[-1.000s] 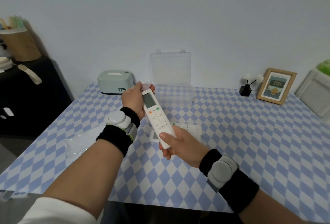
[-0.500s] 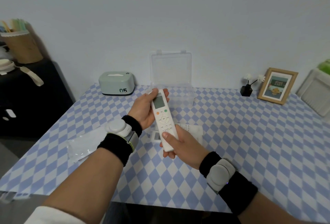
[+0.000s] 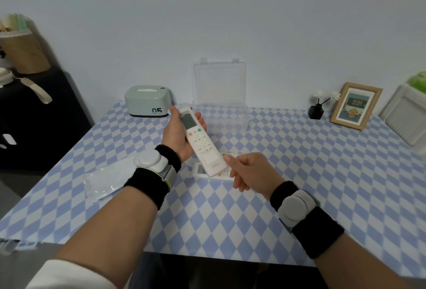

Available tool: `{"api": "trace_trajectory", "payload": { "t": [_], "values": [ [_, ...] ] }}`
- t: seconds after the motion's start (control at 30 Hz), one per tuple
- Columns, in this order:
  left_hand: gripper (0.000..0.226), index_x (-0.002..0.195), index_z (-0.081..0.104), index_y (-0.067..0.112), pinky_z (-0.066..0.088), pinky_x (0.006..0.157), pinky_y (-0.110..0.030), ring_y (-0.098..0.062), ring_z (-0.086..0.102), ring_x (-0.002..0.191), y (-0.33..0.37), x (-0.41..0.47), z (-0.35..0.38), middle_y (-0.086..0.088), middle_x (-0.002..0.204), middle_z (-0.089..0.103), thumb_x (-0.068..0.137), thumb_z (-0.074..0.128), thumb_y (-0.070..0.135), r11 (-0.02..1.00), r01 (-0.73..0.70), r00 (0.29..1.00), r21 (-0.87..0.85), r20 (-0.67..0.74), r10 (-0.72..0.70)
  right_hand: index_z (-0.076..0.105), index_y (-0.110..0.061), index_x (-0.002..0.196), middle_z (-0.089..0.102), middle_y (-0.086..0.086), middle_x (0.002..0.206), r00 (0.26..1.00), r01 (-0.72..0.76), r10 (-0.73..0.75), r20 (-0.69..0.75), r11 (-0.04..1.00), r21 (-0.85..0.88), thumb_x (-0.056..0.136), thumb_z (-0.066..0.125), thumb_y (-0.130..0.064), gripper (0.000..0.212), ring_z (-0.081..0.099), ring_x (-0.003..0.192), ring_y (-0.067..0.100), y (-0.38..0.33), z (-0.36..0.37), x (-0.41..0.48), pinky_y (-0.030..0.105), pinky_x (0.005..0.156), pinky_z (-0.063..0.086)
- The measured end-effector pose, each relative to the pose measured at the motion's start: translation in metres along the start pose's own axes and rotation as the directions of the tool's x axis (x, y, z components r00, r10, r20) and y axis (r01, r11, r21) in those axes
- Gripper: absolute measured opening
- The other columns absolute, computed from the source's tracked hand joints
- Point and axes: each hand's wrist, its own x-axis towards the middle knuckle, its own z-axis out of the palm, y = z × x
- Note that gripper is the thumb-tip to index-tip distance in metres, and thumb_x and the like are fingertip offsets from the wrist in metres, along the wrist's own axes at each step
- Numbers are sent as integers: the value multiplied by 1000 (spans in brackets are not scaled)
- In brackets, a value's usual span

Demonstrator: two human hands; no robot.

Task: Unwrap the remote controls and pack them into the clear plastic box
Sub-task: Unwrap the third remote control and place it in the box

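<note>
The left hand grasps the white remote by its upper half, its long axis slanting down toward the right hand, which pinches the lower end. The clear box sits open just beyond the left hand's fingertips.

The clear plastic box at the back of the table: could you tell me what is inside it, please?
Nothing shows inside the clear plastic box; its lid stands open. The held remote covers a near corner, so that part cannot be checked.

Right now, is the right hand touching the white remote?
Touching. The head view shows the right hand with its thumb on the lower end of the white remote.
</note>
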Motion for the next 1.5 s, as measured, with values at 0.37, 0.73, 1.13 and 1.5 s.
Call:
{"api": "trace_trajectory", "payload": {
  "t": [0.37,0.73,1.13,1.5],
  "values": [
    [60,138,45,10,59,73,-34,-18,70,72,-22,-1,6,-10,96,73,105,34,58,913,-294,913,282,-201,356,74,-10,102,78,2,95,986,-20,-8,-167,987,-161,78,85,-29,32,75,78,11,-16,18,8,34,78,62],
    [49,144,44,4,63,81,-34,-22,77,101,-40,-10,16,-16,128,69,111,39,39,969,-224,967,101,-103,234,45,-16,131,59,2,116,981,162,-195,-25,878,-450,83,76,-45,64,58,103,19,-22,40,14,40,87,51],
    [46,112,65,8,58,84,-33,-18,66,82,-34,-8,12,-7,93,68,104,50,51,991,-131,981,-3,-143,129,51,-20,122,66,-2,98,982,190,-182,57,915,-355,100,46,-56,42,64,84,13,-22,25,15,38,74,55],
    [30,132,51,9,53,102,-43,-24,66,114,-25,8,-10,-12,115,65,105,54,22,991,-126,987,48,-93,130,56,-16,126,61,3,114,982,141,-186,-2,750,-646,76,73,-30,54,54,94,17,-11,-6,58,25,78,41]
  ]
}}
